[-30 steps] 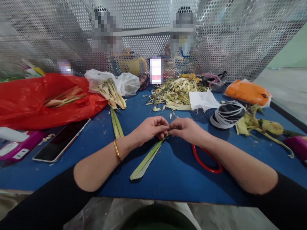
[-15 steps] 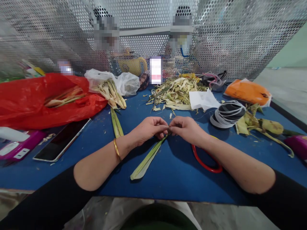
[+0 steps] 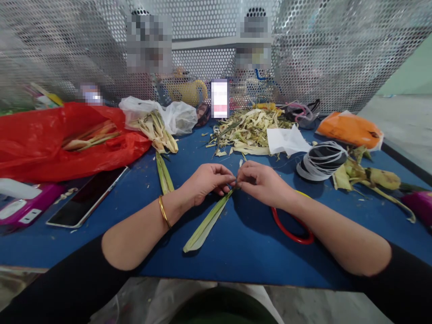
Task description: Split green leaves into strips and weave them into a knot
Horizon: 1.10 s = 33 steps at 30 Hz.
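A long pale green strip of corn husk (image 3: 205,225) lies slantwise on the blue table, its wide end toward me and its narrow end under my fingers. My left hand (image 3: 213,182) is closed, thumb and fingers pinching that narrow end. Close against it, my right hand (image 3: 258,180) also pinches the strip's tip; the exact spot between the fingertips is partly hidden. Beside my left wrist another green husk leaf (image 3: 164,173) rests on the table. Under my right forearm sits a red ring-shaped handle (image 3: 290,231), its upper part covered by the arm.
A heap of husk scraps (image 3: 253,128) lies at the back. On the left are a red plastic bag (image 3: 33,139) and a phone (image 3: 87,198). A spool of white string (image 3: 320,162) and an orange packet (image 3: 351,130) stand right. Perforated metal mesh (image 3: 202,27) closes off the back.
My fingertips have parted slightly. The right hand has shifted a little and curled its fingers more, and the husk's upper end has swung slightly left. Other things look unchanged.
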Tool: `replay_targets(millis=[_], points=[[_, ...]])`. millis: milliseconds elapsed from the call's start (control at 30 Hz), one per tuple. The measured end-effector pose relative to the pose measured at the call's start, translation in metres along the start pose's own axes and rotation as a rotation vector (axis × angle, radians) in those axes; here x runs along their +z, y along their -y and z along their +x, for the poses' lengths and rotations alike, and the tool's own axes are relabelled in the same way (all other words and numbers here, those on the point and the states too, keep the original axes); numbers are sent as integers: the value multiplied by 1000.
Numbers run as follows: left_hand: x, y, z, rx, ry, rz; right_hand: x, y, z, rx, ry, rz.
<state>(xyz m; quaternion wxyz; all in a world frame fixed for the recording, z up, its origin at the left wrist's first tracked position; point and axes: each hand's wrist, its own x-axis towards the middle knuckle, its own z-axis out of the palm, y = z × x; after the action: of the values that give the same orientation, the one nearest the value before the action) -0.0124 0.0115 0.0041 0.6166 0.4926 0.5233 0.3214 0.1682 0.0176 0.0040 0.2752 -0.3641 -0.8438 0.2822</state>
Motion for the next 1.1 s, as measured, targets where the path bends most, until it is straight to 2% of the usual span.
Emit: replay_targets(millis=[233, 400, 500, 667, 867, 1100], points=[[-2, 2, 1, 11, -6, -8, -1, 4, -2, -43, 18, -6], [-7, 4, 4, 12, 33, -38, -5, 3, 1, 119, -127, -14], [-9, 5, 6, 3, 51, -52, -7, 1, 2, 165, -129, -17], [-8, 4, 5, -8, 53, -57, -5, 2, 2, 152, -47, -5], [-5, 1, 3, -14, 25, -37, -3, 4, 1, 106, -88, -17], [-7, 3, 3, -3, 68, -37, 0, 2, 1, 29, -102, -88]])
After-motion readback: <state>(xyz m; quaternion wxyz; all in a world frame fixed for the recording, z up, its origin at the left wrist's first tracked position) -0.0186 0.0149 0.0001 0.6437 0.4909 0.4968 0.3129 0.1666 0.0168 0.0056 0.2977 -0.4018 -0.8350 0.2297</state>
